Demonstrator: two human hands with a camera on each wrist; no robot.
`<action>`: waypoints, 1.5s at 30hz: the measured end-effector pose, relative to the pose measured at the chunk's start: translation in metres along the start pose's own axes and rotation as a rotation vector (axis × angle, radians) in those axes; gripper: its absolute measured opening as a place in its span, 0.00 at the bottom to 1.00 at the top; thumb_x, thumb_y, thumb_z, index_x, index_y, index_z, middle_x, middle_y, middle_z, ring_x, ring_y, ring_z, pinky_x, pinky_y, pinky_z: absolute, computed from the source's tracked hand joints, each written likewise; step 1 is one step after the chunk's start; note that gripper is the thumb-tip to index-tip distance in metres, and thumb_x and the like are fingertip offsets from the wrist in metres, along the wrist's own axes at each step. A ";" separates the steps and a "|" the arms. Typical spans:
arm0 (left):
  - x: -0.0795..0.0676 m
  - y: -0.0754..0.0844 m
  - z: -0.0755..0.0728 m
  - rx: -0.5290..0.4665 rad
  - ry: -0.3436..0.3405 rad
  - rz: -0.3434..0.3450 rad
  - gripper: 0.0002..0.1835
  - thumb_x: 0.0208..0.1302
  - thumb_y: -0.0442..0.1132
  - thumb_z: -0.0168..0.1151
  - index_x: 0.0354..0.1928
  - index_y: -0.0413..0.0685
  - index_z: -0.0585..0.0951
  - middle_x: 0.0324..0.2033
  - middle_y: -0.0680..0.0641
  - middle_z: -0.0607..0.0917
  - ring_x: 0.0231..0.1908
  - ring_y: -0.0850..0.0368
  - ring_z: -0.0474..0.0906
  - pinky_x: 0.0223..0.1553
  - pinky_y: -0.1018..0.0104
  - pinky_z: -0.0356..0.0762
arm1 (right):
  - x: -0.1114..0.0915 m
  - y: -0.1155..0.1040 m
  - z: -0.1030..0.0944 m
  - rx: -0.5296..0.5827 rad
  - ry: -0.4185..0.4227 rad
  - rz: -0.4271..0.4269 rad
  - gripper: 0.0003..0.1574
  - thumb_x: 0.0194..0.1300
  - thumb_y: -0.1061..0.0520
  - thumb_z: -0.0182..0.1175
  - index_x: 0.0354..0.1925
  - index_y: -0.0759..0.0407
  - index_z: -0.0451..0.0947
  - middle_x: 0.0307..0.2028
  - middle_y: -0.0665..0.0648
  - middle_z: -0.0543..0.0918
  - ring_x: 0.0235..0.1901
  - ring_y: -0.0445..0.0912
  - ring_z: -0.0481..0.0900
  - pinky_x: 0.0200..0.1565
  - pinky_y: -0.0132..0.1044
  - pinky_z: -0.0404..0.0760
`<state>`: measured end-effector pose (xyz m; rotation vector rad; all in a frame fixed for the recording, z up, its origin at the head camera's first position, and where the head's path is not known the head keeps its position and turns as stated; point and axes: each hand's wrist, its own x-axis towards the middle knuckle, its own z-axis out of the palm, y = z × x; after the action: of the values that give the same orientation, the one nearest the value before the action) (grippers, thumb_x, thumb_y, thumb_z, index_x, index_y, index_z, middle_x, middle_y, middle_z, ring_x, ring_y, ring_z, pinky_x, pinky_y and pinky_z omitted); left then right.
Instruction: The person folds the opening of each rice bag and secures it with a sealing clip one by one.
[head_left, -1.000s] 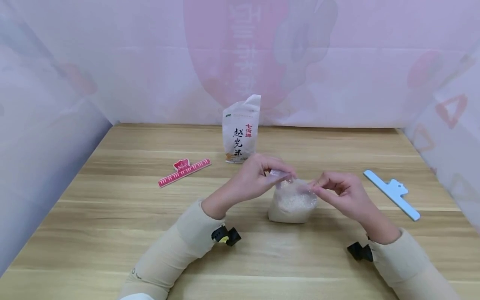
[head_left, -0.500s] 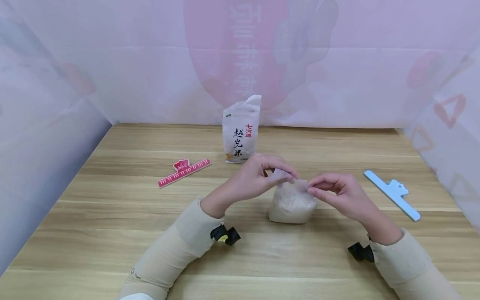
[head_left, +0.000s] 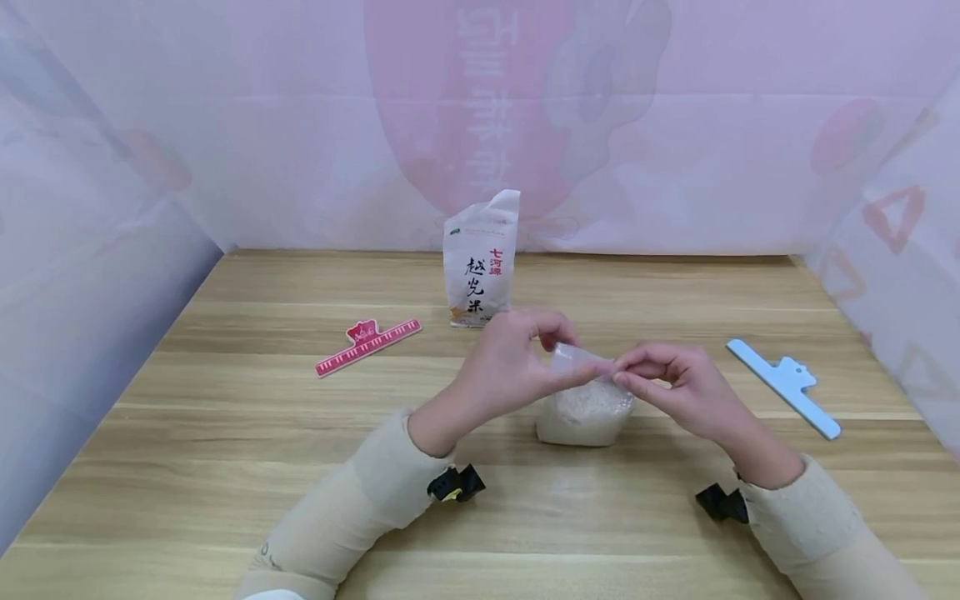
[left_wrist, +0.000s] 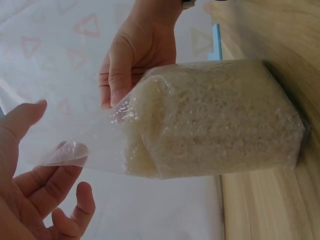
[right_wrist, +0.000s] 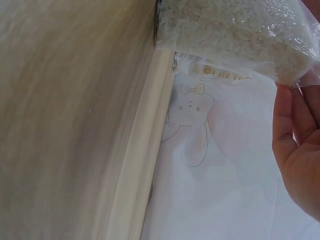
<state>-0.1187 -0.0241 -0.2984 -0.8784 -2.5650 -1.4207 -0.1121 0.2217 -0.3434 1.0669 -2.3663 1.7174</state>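
A clear plastic bag of rice [head_left: 581,423] stands on the table between both hands. My right hand [head_left: 678,385] pinches the right side of its upper film between thumb and fingertips. My left hand [head_left: 513,362] is at the bag's loose top, thumb spread away from the fingers. In the left wrist view, the left fingers [left_wrist: 55,187] touch the far side of the thin film, while the thumb stands off it. Rice packs the lower part of the bag [left_wrist: 225,120], and its top narrows to slack plastic. The right wrist view shows fingers [right_wrist: 285,120] against the bag's upper edge.
Behind the hands stands a white printed rice package [head_left: 480,258]. A pink bag clip [head_left: 369,346] with a piano-key pattern lies to the left, and a light blue clip [head_left: 783,387] to the right. A patterned sheet [head_left: 300,167] hangs along the wooden table's back edge.
My left thumb has parted from its fingers and swung right towards the right fingertips; the left hand no longer pinches the film. The right hand has shifted slightly left along the bag's top.
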 end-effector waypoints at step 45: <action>0.004 -0.009 -0.005 -0.082 -0.018 0.138 0.04 0.64 0.38 0.68 0.36 0.44 0.87 0.33 0.49 0.89 0.33 0.65 0.80 0.38 0.62 0.81 | 0.025 -0.019 0.025 -0.211 0.188 -0.019 0.08 0.62 0.71 0.64 0.35 0.61 0.86 0.31 0.54 0.89 0.33 0.34 0.85 0.33 0.25 0.79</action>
<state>-0.1275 -0.0296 -0.3013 -1.0615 -2.4203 -1.4926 -0.1122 0.1852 -0.3272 0.8541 -2.3457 1.4506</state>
